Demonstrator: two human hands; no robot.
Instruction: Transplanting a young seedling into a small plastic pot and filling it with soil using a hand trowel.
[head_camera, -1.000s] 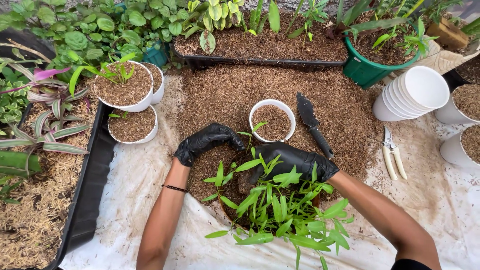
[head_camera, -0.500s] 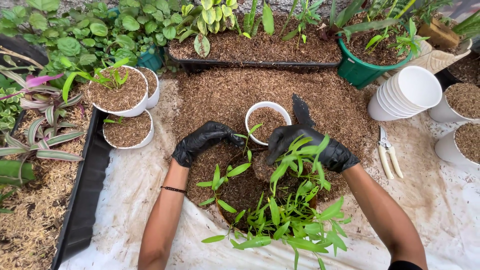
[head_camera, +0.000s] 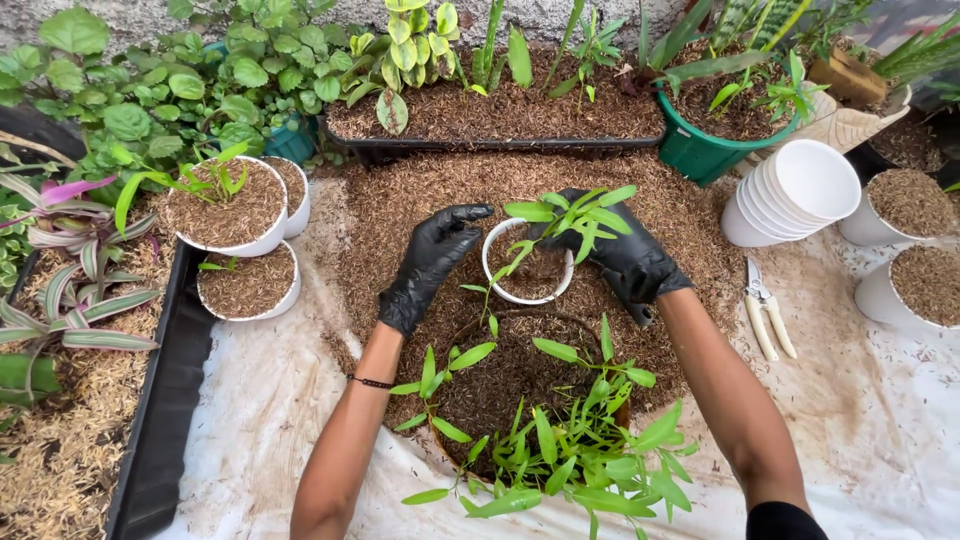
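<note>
White ground sheet (head_camera: 880, 440) covers the lower and right frame, there to catch spill. On it, center frame, a big heap of brown potting mix (head_camera: 420, 200), piled within my reach so I can scoop straight from it. Black trough (head_camera: 165, 400) runs down the lower left; long black tray (head_camera: 500, 120) of mix and plants sits along the top.

Lower center: wide round pot (head_camera: 490, 390) of dark soil, crowded with green shoots (head_camera: 570, 450) on its near and right side, the far-left part bare.

Just above it, small white pot (head_camera: 528, 270), part filled with mix, nested into the heap so it stands steady.

My hands, both in black gloves, stand apart on either side of that pot. Left hand (head_camera: 425, 265) is open, fingers spread, at the pot's left rim, looks like it's bracing it; contact I can't tell for sure. Right hand (head_camera: 630, 260) is closed on a green cutting (head_camera: 565, 220), held upright with its base down inside the pot, so the roots sit in the mix.

Right: stack of white pots (head_camera: 790, 195) on its side, mouths toward me. Pruning shears (head_camera: 768, 320) lie on the sheet just beside my right forearm. Left: two filled white pots (head_camera: 235, 245), one already with a seedling.
</note>
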